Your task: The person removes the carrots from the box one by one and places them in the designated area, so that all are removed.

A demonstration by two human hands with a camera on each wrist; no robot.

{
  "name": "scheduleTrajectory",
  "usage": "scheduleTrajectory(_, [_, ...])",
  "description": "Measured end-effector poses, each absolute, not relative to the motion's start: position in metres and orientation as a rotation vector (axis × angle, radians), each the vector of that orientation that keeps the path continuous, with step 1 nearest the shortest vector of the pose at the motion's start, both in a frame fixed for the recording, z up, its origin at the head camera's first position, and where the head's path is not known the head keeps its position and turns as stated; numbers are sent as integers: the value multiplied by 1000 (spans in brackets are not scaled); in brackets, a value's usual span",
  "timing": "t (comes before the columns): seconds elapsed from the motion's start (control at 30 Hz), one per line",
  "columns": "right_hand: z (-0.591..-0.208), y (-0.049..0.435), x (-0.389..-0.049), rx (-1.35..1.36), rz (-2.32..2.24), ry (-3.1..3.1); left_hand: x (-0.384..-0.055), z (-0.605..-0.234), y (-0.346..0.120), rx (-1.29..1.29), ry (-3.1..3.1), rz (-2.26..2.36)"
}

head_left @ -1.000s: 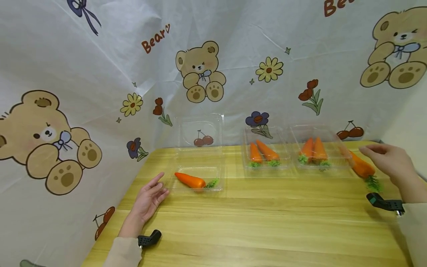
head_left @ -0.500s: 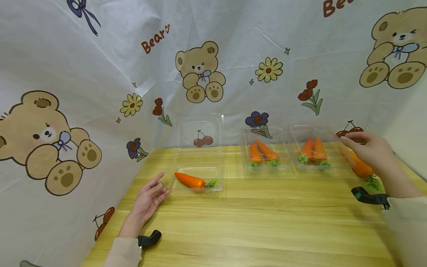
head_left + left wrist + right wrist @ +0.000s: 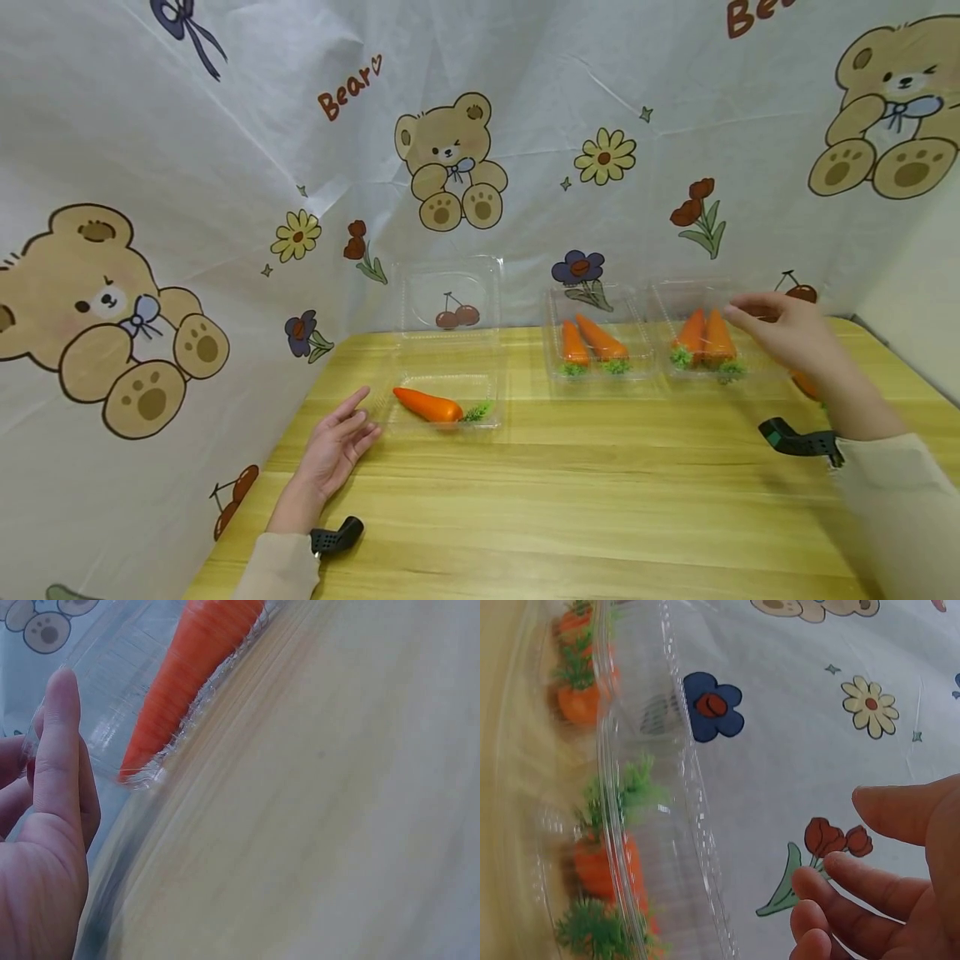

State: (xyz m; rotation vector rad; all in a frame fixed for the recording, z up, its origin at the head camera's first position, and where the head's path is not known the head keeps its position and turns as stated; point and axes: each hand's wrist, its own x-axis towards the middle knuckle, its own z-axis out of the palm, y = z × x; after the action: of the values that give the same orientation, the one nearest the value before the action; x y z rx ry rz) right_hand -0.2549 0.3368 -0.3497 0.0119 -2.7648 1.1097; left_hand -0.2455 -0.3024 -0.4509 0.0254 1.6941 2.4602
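In the head view my left hand [image 3: 335, 446] is at the left edge of an opened clear plastic container [image 3: 480, 427], fingers extended and loosely apart. One orange toy carrot [image 3: 427, 406] with a green top lies inside it, and its lid [image 3: 450, 292] stands up behind. The left wrist view shows the thumb [image 3: 60, 742] straight beside the container's corner. My right hand [image 3: 795, 337] hovers over the right side of another container [image 3: 738, 287] with two carrots [image 3: 717, 335] in it. Its thumb and fingers [image 3: 862, 889] are apart and hold nothing.
Between the two hands is a third container [image 3: 633, 329] with two carrots [image 3: 598, 337]. Another carrot [image 3: 805, 386] lies at the right on the wooden table [image 3: 600, 500], partly hidden by the right hand. A bear-print cloth [image 3: 525, 108] hangs behind.
My right hand has moved left, from beside the loose carrot at the right to over the rightmost container. The left hand and the containers have stayed in place.
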Motion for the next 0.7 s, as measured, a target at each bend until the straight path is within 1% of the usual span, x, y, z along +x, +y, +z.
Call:
scheduleTrajectory(0.17, [-350,324,-258,59,1230,-2771,-246,-453,-302,28,1688,2464])
scheduleTrajectory(0.7, [-353,274,-273,229,1291,-2788,-246,-452,-302,7,1682,2471])
